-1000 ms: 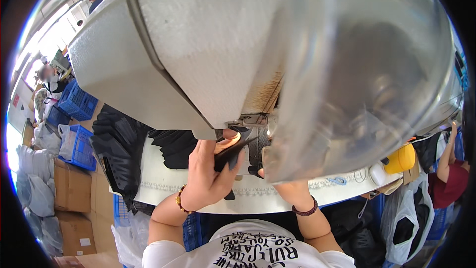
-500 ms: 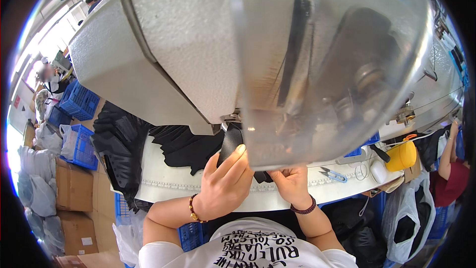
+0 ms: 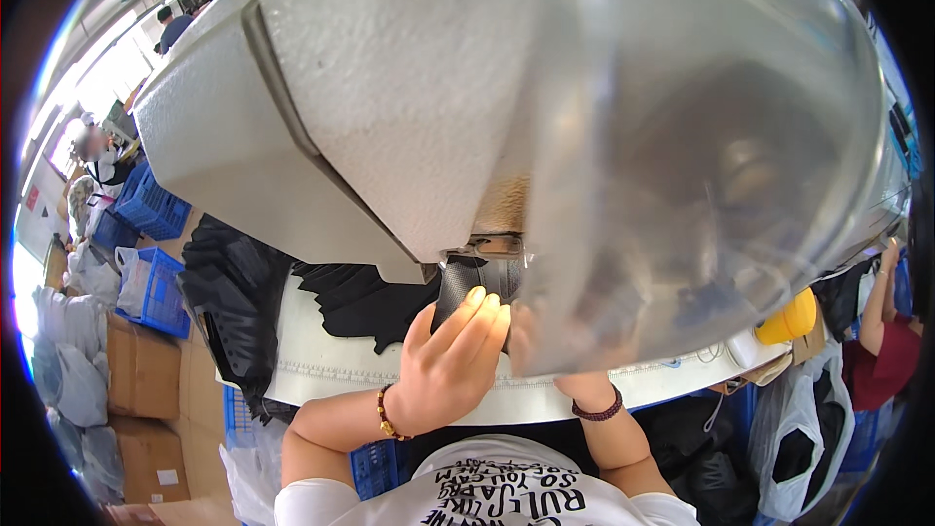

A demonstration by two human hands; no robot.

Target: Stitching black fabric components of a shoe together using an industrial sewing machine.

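At the sewing machine [image 3: 390, 88], a textured black strip [image 3: 460, 284] lies beneath the metal work area. My left hand [image 3: 450, 360] is closed over the near part of it, the fingers pressed together and the thumb at its left side. My right hand [image 3: 582, 386] reaches in from the right, under the machine's clear curved shield [image 3: 701, 263]. Its fingers are blurred behind that shield, so their hold cannot be made out. Left of the strip, several black cut pieces [image 3: 360, 304] lie fanned out on the white table [image 3: 304, 336].
A stack of black shoe-shaped pieces [image 3: 239, 302] hangs over the table's left edge. Blue crates [image 3: 156, 292] and cardboard boxes [image 3: 141, 370] stand on the left. To the right are a yellow container [image 3: 789, 317], a plastic bag [image 3: 804, 429] and another person's arm [image 3: 879, 297].
My view has shifted, and the clear shield now covers the right-hand fingers and the blue thread snips. More of the black strip shows in front of my left fingers.
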